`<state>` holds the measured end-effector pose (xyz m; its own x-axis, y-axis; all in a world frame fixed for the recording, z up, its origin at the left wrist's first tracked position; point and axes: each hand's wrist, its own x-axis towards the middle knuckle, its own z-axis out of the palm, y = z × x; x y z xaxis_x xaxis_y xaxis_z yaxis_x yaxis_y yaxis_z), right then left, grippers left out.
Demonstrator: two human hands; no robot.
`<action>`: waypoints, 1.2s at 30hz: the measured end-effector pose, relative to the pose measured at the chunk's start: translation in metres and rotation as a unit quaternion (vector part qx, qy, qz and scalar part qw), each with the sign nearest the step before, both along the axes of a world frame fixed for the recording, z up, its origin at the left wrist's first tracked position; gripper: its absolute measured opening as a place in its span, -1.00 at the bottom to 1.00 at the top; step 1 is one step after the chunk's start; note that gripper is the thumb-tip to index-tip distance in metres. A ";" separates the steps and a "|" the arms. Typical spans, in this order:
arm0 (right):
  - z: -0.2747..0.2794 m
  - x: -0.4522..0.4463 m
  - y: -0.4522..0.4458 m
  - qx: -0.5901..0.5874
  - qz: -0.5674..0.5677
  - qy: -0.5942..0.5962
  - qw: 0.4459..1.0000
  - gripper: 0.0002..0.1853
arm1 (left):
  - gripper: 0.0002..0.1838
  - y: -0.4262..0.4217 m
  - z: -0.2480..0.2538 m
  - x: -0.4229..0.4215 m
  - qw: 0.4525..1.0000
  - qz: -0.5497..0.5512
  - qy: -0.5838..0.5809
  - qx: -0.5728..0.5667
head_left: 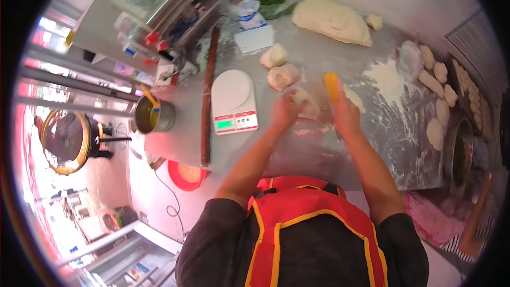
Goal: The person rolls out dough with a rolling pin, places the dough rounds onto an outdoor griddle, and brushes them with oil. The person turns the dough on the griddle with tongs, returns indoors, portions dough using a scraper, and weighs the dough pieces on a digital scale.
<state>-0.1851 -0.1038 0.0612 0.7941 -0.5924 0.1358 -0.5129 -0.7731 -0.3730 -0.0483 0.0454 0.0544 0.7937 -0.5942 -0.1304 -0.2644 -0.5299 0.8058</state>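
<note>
My left hand (285,110) is on the left edge of a pale dough piece (306,103) on the metal table, its fingers bent against the dough. My right hand (345,110) grips a yellow scraper (332,86), held upright just right of that dough. Another flat dough piece (353,98) lies beyond my right hand, partly hidden by it. Two dough lumps, one (283,77) nearer and one (274,56) farther, rest up and left of my left hand. A white scale (234,98) with a lit green display stands to the left.
A long wooden rod (210,95) lies left of the scale. A large dough mass (332,20) sits at the back. Flour (390,82) and several shaped dough pieces (435,134) are at the right, near a metal bowl (461,154). A metal pot (154,116) is beyond the left edge.
</note>
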 end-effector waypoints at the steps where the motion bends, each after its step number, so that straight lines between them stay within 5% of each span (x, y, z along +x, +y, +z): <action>1: 0.003 0.000 -0.001 0.008 0.002 0.008 1.000 -0.15 | -0.51 0.021 0.008 0.019 0.998 0.053 -0.003 -0.014; 3: 0.001 -0.002 -0.004 0.013 0.007 0.011 1.000 -0.14 | -0.58 0.062 -0.018 0.069 0.987 0.126 -0.066 -0.079; 4: -0.003 -0.003 -0.006 0.009 0.011 0.004 1.000 -0.16 | -0.67 0.077 0.022 0.074 0.976 0.187 0.030 -0.108; 8: 0.001 -0.004 -0.005 0.000 0.016 -0.023 1.000 -0.21 | -0.74 0.131 0.004 0.129 0.954 0.219 0.130 -0.156; 11: 0.003 -0.001 -0.004 0.004 -0.011 0.010 1.000 -0.24 | -0.73 0.153 0.004 0.138 0.982 0.167 0.073 -0.057; 14: -0.006 -0.001 -0.008 0.004 -0.009 -0.016 1.000 -0.24 | -0.75 0.167 0.004 0.146 0.959 0.231 -0.154 -0.058; 17: -0.008 -0.001 -0.010 0.006 -0.008 0.014 1.000 -0.25 | -0.75 0.197 0.010 0.161 0.892 0.218 0.264 -0.295; 20: -0.012 -0.002 -0.010 -0.022 0.014 -0.029 0.999 -0.24 | -0.73 0.193 0.037 0.155 0.760 0.292 0.372 -0.446; 24: -0.009 -0.002 -0.012 -0.005 0.006 -0.005 1.000 -0.24 | -0.79 0.198 0.041 0.158 0.764 0.158 0.383 -0.494; 30: -0.009 -0.003 -0.012 0.003 -0.002 0.004 1.000 -0.22 | -0.75 0.182 0.046 0.165 0.829 0.234 0.353 -0.366; 36: -0.008 -0.003 -0.013 0.011 -0.006 0.011 1.000 -0.23 | -0.68 0.150 0.008 0.189 0.960 0.191 0.042 -0.199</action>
